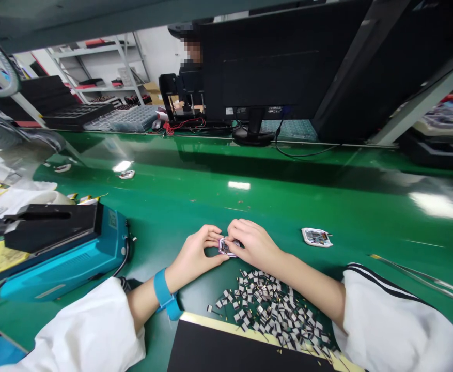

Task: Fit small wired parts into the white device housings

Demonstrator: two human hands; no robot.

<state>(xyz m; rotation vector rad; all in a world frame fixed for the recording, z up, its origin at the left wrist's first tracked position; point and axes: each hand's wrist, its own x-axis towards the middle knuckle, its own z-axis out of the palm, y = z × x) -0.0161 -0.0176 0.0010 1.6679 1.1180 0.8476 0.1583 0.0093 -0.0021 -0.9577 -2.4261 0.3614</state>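
Note:
Between my two hands is a small circuit board in a white frame [224,247], low over the green bench. My left hand [199,252] grips its left side between thumb and fingers, a blue strap [164,292] round that wrist. From above and the right, my right hand [251,242] reaches over the board with fingers bent onto it; whether a small part is pinched there is hidden. A heap of small grey-white parts with dark leads [272,310] lies just below my right forearm. To the right rests another white-framed circuit board [316,237].
A blue soldering station [67,268] stands at the left. Metal tweezers [420,276] lie at the right. A black sheet with a yellow edge [241,346] is at the front. Behind the bench stand a monitor [272,62] and a person, partly hidden. More framed boards [126,174] lie farther back left.

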